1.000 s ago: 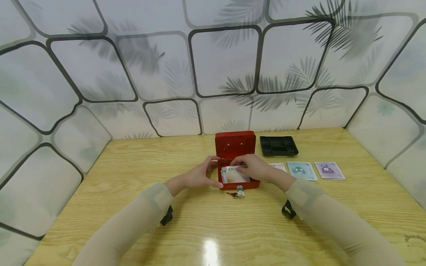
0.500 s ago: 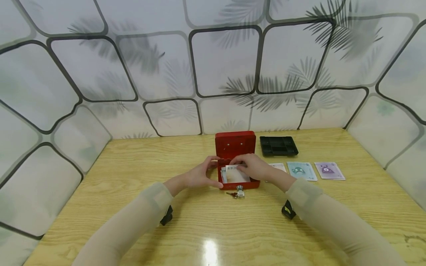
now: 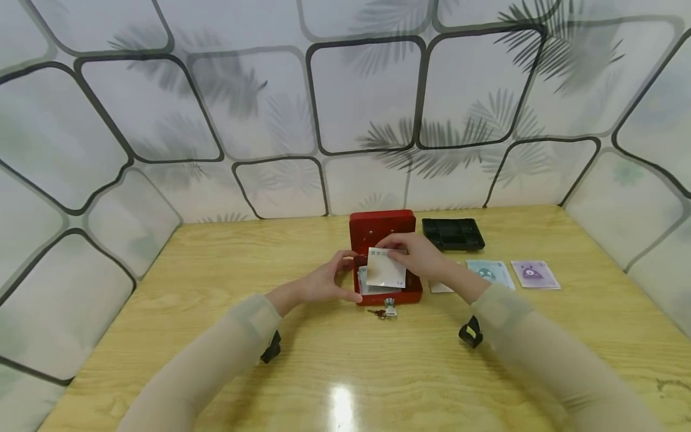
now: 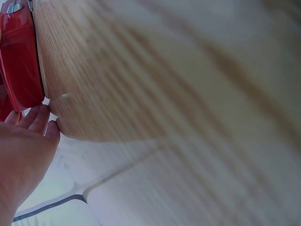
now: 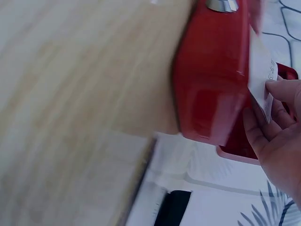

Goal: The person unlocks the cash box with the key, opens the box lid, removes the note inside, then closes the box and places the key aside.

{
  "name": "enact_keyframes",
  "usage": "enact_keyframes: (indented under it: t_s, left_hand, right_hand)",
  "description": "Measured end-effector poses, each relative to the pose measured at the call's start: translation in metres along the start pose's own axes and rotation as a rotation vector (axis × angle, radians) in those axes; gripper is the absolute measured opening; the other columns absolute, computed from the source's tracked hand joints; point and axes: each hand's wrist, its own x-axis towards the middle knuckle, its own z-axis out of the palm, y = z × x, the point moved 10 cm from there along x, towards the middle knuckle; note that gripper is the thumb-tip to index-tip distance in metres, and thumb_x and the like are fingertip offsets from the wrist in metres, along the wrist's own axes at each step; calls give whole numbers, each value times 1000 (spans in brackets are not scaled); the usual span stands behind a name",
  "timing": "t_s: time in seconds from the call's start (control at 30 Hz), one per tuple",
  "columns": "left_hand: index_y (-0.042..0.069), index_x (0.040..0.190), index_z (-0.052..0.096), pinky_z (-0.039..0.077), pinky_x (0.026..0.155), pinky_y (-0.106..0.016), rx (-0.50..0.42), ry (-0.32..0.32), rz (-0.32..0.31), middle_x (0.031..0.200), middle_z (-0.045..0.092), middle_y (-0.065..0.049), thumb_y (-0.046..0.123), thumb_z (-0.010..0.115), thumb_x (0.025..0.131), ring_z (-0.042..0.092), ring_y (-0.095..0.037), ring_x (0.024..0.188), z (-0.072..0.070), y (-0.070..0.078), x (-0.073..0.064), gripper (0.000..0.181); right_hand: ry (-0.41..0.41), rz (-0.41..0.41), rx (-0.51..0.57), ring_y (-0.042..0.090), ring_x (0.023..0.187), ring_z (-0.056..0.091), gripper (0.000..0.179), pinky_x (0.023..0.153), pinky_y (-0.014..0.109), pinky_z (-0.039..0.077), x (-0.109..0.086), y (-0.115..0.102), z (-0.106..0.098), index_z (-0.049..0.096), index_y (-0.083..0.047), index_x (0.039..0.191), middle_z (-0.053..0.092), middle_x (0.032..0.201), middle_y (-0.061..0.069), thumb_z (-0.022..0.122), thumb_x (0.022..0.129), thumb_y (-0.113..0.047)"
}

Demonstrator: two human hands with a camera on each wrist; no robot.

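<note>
A red cash box point(image 3: 415, 296) stands on the table with its lid up. At its left side my left hand point(image 3: 323, 282) grips it, thumb at the front corner and fingers at the back corner; the left wrist view shows the fingertips against the red wall point(image 4: 23, 61). My right hand point(image 3: 418, 258) pinches a pale card point(image 3: 385, 270) between thumb and fingers, raised and tilted over the box. In the right wrist view the thumb presses on the card point(image 5: 258, 70). Below it, more cards point(image 3: 363, 287) lie in the box, partly hidden.
A lock with keys point(image 3: 390, 309) hangs at the box's front. Behind, to the right, lies a black compartment tray point(image 3: 453, 234). A blue card stack point(image 3: 499, 273) and a purple one point(image 3: 535, 275) lie right; a pale one point(image 3: 439, 288) is partly covered by the right arm.
My right hand has lifted the pale card up out of the box, exposing the cards beneath. The left hand keeps its place on the box.
</note>
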Motion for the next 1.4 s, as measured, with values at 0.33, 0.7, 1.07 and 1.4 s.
enact_keyframes:
  t_s: [0.33,0.7,1.07,1.4]
  left_hand:
    - [10,146,23,20,114,-42,6,0,-8,149,37,-14,23,82,80,32,-26,139,-2,-1,2,89]
    - [9,147,23,20,114,-43,2,-7,1,149,36,-14,21,81,81,31,-27,140,0,3,0,89]
    - [10,146,24,20,114,-42,7,-13,15,148,38,-13,20,81,81,31,-25,139,1,2,0,87]
    - [10,146,24,20,114,-44,15,-6,15,148,38,-14,20,81,81,31,-27,140,0,3,0,87]
  right_hand:
    - [68,-28,28,24,94,62,23,80,42,52,-12,-5,-38,68,-5,117,66,106,9,59,96,-2]
    - [83,7,42,24,88,64,23,71,31,52,-42,8,-71,67,-2,118,67,107,12,60,96,-2]
    - [2,39,-26,19,87,64,24,71,29,52,-81,23,-78,66,-6,119,66,107,7,60,96,-4]
    - [-125,44,-34,13,75,55,22,64,26,48,-104,34,-62,67,-6,117,66,104,3,63,95,-6]
